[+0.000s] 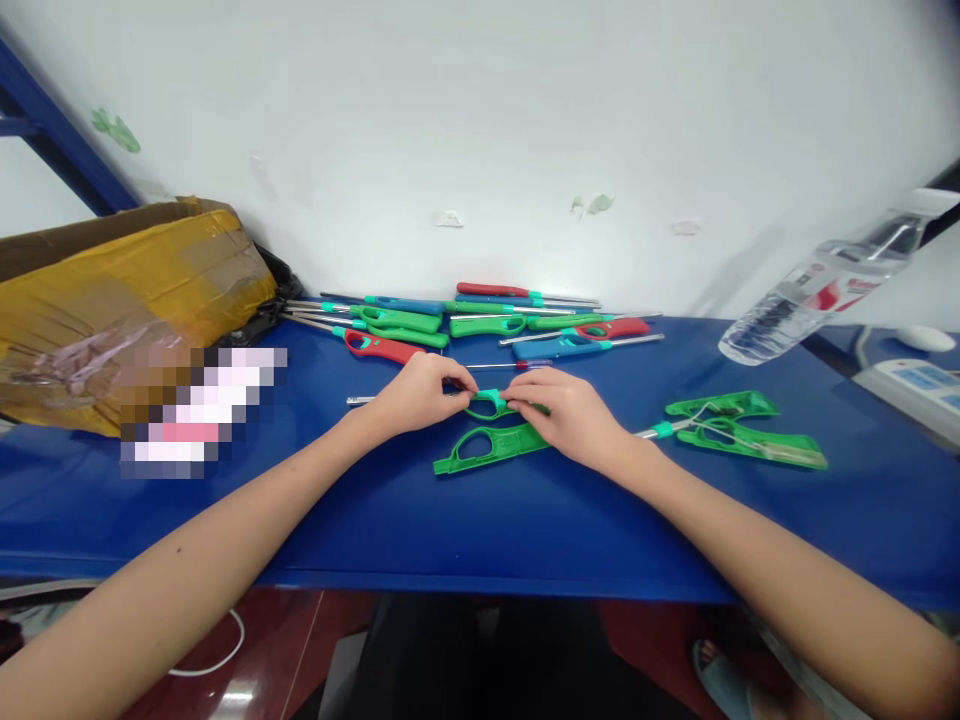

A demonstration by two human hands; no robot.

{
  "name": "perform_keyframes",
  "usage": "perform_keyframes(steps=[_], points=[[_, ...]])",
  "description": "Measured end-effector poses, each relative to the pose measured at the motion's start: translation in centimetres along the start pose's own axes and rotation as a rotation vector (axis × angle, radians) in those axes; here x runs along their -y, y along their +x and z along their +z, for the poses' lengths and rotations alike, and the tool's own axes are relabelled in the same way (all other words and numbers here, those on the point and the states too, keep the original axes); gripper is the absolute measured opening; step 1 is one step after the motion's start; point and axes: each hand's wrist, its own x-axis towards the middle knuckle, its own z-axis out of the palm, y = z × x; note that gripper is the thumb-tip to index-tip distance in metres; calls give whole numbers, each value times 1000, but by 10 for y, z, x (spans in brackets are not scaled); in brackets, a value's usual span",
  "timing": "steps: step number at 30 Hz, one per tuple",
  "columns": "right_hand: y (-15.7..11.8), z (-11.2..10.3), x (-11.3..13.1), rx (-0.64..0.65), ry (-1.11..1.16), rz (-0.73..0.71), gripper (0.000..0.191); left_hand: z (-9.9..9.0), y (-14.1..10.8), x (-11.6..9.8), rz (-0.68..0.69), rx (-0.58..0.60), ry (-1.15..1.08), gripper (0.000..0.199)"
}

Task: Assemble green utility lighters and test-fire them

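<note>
A green stick lighter (489, 404) with a teal trigger part lies between my hands above the blue table, its metal tube pointing left. My left hand (429, 393) pinches it near the collar, thumb and forefinger together. On the other side of the trigger loop, my right hand (564, 410) grips the green handle, covering most of it. Just below, an empty green handle shell half (487, 455) rests on the table, its right end hidden by my right hand. An opened green lighter (750, 435), with its shell halves apart and a thin tube showing, lies to the right.
Several red, green and blue stick lighters (420, 320) lie along the wall. A small screwdriver (529, 365) is behind my hands. At left stands a taped cardboard box (127, 310); at right, a water bottle (825, 285) and a white device (915, 390). The table's front edge (480, 582) is nearest me.
</note>
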Motion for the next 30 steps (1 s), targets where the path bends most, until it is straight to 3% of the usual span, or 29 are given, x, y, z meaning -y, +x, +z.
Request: perform_keyframes(steps=[10,30], points=[[1,-3,4,20,-180,-97,24,3,2,-2,-93,-10,-37,14],[3,-4,4,118,-190,-141,33,6,3,-2,-107,-10,-93,18]])
